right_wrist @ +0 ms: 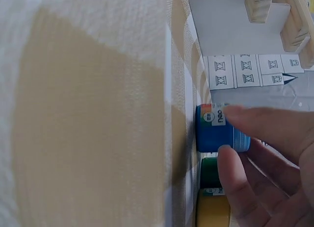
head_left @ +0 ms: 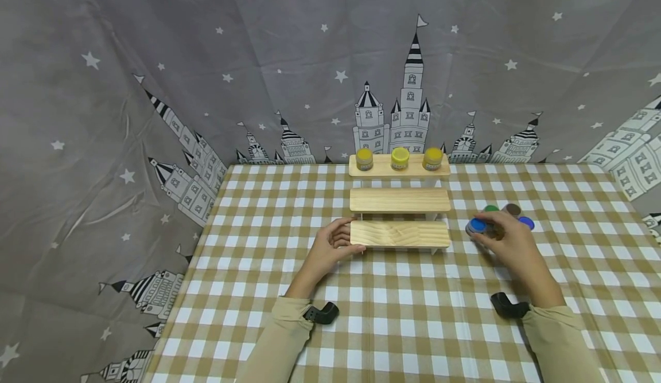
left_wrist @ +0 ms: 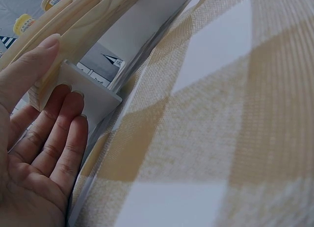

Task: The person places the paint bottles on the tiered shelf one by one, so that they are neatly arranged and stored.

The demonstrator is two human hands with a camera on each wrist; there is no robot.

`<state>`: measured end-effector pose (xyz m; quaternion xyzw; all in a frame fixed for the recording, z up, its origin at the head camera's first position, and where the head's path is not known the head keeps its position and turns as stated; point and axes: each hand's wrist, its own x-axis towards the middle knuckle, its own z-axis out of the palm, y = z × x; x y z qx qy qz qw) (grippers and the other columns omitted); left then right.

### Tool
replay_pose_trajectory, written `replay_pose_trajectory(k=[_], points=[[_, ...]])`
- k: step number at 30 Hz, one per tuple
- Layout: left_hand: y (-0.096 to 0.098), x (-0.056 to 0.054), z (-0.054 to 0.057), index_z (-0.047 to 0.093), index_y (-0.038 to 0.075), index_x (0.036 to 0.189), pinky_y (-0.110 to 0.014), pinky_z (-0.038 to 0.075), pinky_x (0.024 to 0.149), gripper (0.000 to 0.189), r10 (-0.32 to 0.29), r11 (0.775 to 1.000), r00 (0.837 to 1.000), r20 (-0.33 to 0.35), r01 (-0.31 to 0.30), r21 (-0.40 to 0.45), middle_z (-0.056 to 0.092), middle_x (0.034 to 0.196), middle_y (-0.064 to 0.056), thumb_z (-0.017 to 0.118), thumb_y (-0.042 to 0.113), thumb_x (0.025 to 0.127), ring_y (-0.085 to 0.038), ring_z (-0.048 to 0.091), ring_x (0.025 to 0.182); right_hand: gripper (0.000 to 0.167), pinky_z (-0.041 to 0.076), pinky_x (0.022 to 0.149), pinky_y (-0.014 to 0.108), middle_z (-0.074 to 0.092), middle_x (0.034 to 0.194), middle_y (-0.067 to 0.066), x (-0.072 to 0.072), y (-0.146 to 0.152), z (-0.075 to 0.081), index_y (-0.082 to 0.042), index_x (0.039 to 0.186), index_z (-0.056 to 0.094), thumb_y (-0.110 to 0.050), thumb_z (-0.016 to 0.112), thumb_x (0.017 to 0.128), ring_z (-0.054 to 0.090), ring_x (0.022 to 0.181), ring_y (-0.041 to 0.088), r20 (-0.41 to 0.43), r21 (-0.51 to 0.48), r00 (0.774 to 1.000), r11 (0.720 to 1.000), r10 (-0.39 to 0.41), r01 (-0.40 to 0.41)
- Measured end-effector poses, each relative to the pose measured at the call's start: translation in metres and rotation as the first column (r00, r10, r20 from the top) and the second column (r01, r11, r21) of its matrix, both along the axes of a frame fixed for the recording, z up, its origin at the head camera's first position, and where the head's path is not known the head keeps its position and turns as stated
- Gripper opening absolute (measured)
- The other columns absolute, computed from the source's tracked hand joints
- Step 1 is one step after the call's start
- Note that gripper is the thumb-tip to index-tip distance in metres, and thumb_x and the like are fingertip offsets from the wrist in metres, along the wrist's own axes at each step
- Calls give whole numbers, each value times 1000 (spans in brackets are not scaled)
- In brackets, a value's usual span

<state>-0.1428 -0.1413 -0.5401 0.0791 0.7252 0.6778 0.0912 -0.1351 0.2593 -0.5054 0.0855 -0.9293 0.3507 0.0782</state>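
A three-step wooden display stand (head_left: 400, 234) with white side supports stands mid-table. My left hand (head_left: 329, 244) holds the left end of its lowest step; in the left wrist view the thumb lies along the wood and the curled fingers are by the white support (left_wrist: 93, 92). On the right, my right hand (head_left: 511, 239) pinches a blue paint jar (right_wrist: 212, 131) between thumb and finger. The jar is at the tablecloth; whether it touches cannot be told. Beside it are a green-lidded jar (head_left: 490, 208), a brown-lidded jar (head_left: 513, 210) and a blue-violet-lidded jar (head_left: 527, 222).
Three yellow paint jars, left (head_left: 364, 159), middle (head_left: 400, 158) and right (head_left: 432, 158), stand on the top step. An orange-yellow jar (right_wrist: 214, 210) shows in the right wrist view. A checked cloth (head_left: 248, 245) covers the table, with a grey castle-print curtain (head_left: 289, 39) behind.
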Motion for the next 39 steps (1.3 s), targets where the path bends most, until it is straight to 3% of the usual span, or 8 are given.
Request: replay_pose_trajectory(k=[7, 9, 12, 15, 18, 24, 31, 39], points=[[0, 0, 0, 56, 6, 145, -19, 62, 81, 73, -1, 1000, 1000, 1, 1, 5, 69, 112, -18, 87, -1, 80, -10, 68, 90, 41, 46, 78, 0, 67, 127, 27, 0, 3, -1, 0, 130, 66, -1, 77, 91, 69, 106, 42, 54, -19, 999, 1000, 11, -10], [0, 0, 0, 56, 6, 145, -19, 62, 81, 72, -1, 1000, 1000, 1, 1, 4, 69, 112, -18, 87, -1, 80, -10, 68, 90, 42, 53, 79, 9, 67, 126, 27, 0, 2, -1, 0, 130, 66, -4, 79, 90, 70, 103, 42, 54, -3, 998, 1000, 7, -7], [0, 0, 0, 57, 7, 145, -19, 62, 81, 72, 1, 1000, 1000, 1, -1, 2, 69, 111, -18, 87, -1, 80, -10, 68, 89, 43, 64, 83, 37, 68, 125, 28, 1, 1, -1, -1, 130, 67, -11, 81, 90, 70, 102, 43, 44, 29, 999, 1000, -3, 2], [0, 0, -1, 57, 7, 145, -19, 62, 81, 71, 1, 1000, 1000, 2, -1, 1, 69, 111, -17, 87, 0, 80, -11, 68, 90, 41, 59, 88, 59, 68, 126, 28, 1, 0, -1, 0, 129, 67, -9, 80, 91, 70, 105, 45, 32, 38, 999, 999, -6, 5], [0, 0, -1, 57, 8, 145, -19, 62, 81, 71, -2, 1000, 1000, 1, 2, 2, 69, 111, -16, 87, 1, 81, -11, 68, 90, 39, 60, 87, 59, 68, 126, 29, 1, 1, -1, 0, 129, 67, -8, 77, 93, 70, 105, 45, 37, 31, 999, 1000, 4, -5], [0, 0, -1, 56, 8, 145, -20, 62, 82, 71, -8, 1000, 1000, -8, 7, -7, 69, 114, -19, 87, 1, 81, -11, 69, 91, 40, 64, 81, 42, 68, 126, 28, 0, 3, 0, -1, 131, 67, -11, 78, 93, 72, 99, 41, 54, 25, 998, 999, 19, -20], [0, 0, -1, 56, 7, 145, -20, 62, 82, 70, -12, 1000, 1000, -10, 12, -10, 69, 114, -20, 86, 2, 81, -10, 69, 92, 39, 59, 88, 60, 67, 127, 28, 0, 0, 0, -1, 130, 68, -12, 77, 94, 71, 103, 44, 52, 25, 999, 1000, 0, -1], [0, 0, -1, 56, 7, 145, -20, 62, 82, 71, -11, 1000, 1000, -7, 11, -4, 69, 115, -20, 86, 1, 81, -11, 69, 91, 38, 60, 86, 59, 67, 128, 29, 1, 0, 0, 0, 130, 68, -11, 77, 94, 71, 101, 42, 61, 16, 998, 1000, -2, 1]])
